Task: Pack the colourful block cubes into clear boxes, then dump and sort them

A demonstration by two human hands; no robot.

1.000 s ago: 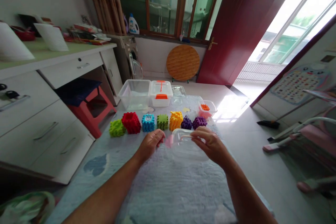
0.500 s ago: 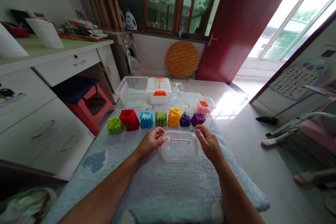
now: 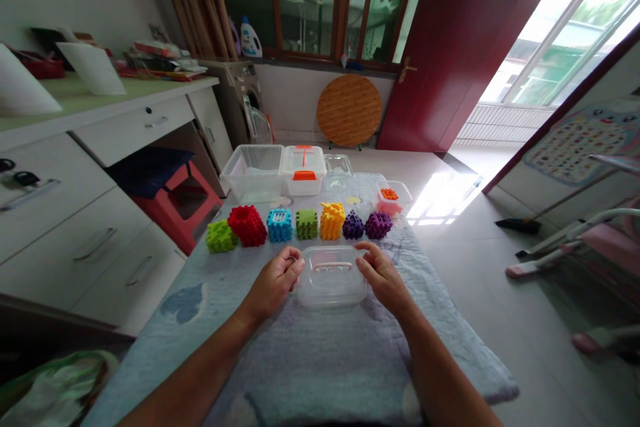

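A surface (image 3: 310, 360) draped in a pale blue fleecy blanket fills the lower middle of the view, and everything stands on it. At its far end sit a large open bin (image 3: 253, 172), a latched box (image 3: 304, 177) with an orange clasp just beside it, and a small pink tub (image 3: 395, 197) off to the right with something orange in it.

Nearer the person, a clear box (image 3: 331, 277) with a flat lid and a moulded handle lies on the blanket, square to the person and just in front of the toys. The left hand (image 3: 273, 283) is curled, its fingertips closed on the box's left edge. The right hand (image 3: 383, 277) grips the right edge, with its thumb and fingers bent over the far corner. The box is thus held between the two hands while its base rests on the blanket.

Behind it a row of knobbly cubes runs left to right, close together: a lime cube (image 3: 221, 237), a red cube (image 3: 247, 225), a blue cube (image 3: 280, 225), a green cube (image 3: 307, 223), a yellow cube (image 3: 333, 220) and two purple cubes (image 3: 365, 225).

Thin clear plastic of this kind probably flexes and slips. Even pressure from both sides low on the rim, with the base flat, should keep it steady, and the knuckles should stay clear of the cubes.
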